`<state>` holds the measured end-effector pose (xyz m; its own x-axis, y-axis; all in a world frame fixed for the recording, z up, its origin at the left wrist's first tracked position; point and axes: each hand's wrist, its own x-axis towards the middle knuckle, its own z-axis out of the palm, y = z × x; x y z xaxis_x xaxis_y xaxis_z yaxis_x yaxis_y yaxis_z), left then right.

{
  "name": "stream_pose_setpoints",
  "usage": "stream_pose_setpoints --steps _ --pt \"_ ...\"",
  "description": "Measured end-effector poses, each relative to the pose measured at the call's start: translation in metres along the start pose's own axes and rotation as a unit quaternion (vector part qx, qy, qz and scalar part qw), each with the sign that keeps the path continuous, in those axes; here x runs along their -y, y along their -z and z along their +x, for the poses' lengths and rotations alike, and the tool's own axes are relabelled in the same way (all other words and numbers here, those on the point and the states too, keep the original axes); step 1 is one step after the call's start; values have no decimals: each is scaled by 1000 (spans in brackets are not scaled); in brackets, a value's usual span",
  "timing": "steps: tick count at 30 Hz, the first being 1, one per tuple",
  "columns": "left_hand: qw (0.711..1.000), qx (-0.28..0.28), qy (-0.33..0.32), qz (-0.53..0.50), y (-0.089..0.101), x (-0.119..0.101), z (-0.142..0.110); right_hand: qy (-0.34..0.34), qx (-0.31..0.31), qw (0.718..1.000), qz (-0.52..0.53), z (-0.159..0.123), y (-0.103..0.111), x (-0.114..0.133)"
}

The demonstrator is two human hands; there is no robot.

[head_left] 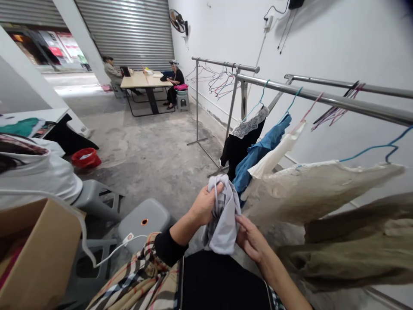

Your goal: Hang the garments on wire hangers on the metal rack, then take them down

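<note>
A bunched light grey cloth garment (pixel 227 228) hangs between my two hands, just in front of my body. Its exact kind cannot be made out. My left hand (pixel 206 204) is closed on its upper left edge, thumb on top. On the lower right side, my right hand (pixel 251 239) pinches the fabric with thumb and fingers. Just beyond, a black top with a lace collar (pixel 240 140), a blue garment (pixel 260 150) and a white garment (pixel 277 153) hang on the rack. A cream garment (pixel 309 189) hangs nearest, to the right of my hands.
A metal clothes rack (pixel 316 97) runs along the right, with bare hangers (pixel 222 82) farther back. Grey stools (pixel 145 217), a cardboard box (pixel 41 254) and a white cable (pixel 87 245) are at left. A red bin (pixel 86 158) stands on the floor. Two people sit at a far table (pixel 146 79).
</note>
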<state>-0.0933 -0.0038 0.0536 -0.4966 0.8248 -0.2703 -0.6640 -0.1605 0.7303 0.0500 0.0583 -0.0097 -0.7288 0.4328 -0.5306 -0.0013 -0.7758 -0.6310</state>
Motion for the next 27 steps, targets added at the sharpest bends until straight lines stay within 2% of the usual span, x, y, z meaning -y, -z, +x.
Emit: stream_pose_setpoints --steps 4,8,13,17,21,24,27 --pt "999 4 34 -17 8 -3 -2 86 -67 994 -4 -9 8 29" --pt "996 15 78 -39 11 -2 -3 167 -85 982 -23 -22 17 63" --pt "988 26 141 -66 9 -2 -12 200 -108 974 0 -34 24 85" --pt "984 19 162 -69 9 -4 -18 194 -122 973 12 -32 27 94" --pt "985 26 157 -71 11 -4 -18 218 -98 971 23 -25 25 95" --pt "985 21 154 -74 12 -4 -18 238 -77 968 19 -19 25 86" --pt "986 17 146 -82 13 -5 -17 209 -75 975 -20 -12 31 69"
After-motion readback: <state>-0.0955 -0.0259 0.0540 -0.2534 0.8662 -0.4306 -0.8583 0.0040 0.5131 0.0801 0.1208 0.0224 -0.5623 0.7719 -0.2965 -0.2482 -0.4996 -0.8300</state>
